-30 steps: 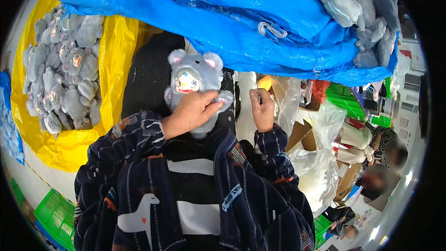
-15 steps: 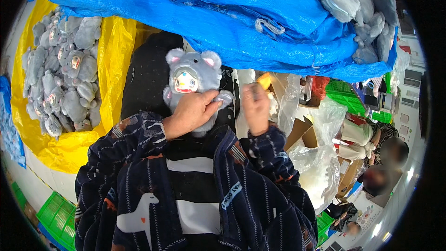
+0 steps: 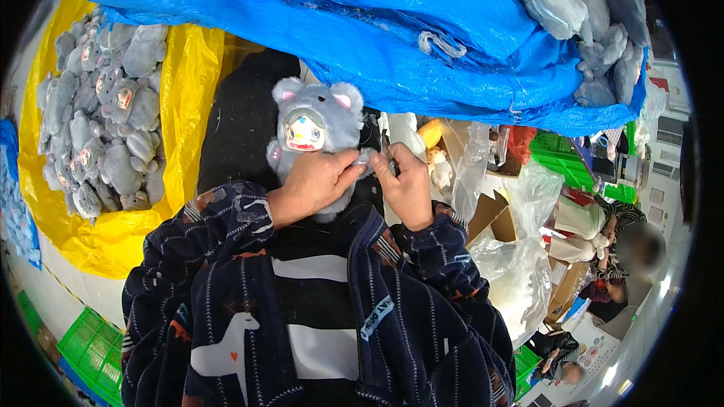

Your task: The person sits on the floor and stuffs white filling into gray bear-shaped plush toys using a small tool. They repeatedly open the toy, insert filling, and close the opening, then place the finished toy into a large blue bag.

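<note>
A grey plush toy [image 3: 332, 115] with round pink-lined ears and a painted doll face lies face up on my lap. My left hand [image 3: 315, 185] rests over its lower body, with thumb and fingers pinching the toy's arm on the right side. Beside that arm, my right hand [image 3: 406, 187] is closed, thumb against the fingers, close to the paw. A thin dark object shows at its fingertips, too small to name. The toy's lower body is partly hidden under my left hand and sleeve.
To the left, a yellow sack [image 3: 185, 105] holds many grey plush toys [image 3: 121, 143]. A blue woven sheet [image 3: 422, 22] spans the far side, with grey plush pieces [image 3: 554, 6] at its right. Cardboard [image 3: 490, 218], clear plastic bags [image 3: 513, 279] and green crates [image 3: 558, 157] stand right; people sit beyond.
My right hand, blurred before and a little apart from the toy, has moved left to the toy's paw. My left hand keeps its hold, and the toy stays nearly in place.
</note>
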### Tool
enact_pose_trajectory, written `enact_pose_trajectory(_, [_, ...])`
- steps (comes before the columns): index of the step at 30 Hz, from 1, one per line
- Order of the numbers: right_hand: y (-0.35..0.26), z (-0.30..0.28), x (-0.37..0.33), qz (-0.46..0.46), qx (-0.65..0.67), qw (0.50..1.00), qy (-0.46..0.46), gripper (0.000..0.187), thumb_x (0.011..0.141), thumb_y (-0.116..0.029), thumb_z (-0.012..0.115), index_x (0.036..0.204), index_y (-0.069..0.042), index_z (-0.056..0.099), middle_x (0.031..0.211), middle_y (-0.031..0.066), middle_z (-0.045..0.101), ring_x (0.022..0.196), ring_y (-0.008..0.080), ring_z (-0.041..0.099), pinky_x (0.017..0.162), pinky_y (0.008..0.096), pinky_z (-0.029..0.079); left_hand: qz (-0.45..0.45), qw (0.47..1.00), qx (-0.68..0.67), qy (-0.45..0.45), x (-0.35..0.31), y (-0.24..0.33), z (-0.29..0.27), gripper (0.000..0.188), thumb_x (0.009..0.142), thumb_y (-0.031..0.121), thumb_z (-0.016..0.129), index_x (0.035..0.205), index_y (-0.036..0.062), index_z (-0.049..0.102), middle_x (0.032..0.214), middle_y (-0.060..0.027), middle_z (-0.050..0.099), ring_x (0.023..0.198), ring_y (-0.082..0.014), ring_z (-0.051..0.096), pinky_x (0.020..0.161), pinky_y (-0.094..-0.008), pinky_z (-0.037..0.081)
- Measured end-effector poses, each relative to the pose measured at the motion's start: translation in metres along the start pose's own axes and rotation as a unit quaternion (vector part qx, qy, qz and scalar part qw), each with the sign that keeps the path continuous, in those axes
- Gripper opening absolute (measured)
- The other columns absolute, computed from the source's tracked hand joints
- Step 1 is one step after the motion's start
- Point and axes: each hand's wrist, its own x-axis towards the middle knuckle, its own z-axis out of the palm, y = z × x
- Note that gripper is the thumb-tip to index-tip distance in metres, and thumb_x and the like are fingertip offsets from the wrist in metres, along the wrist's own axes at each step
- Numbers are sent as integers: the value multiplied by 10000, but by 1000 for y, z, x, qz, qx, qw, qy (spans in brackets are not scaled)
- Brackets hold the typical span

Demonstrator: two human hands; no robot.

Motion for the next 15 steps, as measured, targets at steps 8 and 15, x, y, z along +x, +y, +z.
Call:
enact_pose_trajectory(8, [-10,0,-7,282,521,805,-6,166,883,-170,592,780,-56,529,640,-11,487,456,37,360,405,203,269,-8,1000,15,-27,6,1,-4,204,842,240,570,770,52,535,585,-154,563,570,-357,575,488,-446,422])
enact_pose_trajectory(15, [40,13,-9,204,230,949,76,205,874,-207,606,799,-19,570,641,16,551,504,110,482,456,238,356,-35,998,-51,-19,9,2,-4,284,823,238,617,699,17,488,541,-154,507,482,-323,524,436,-381,368])
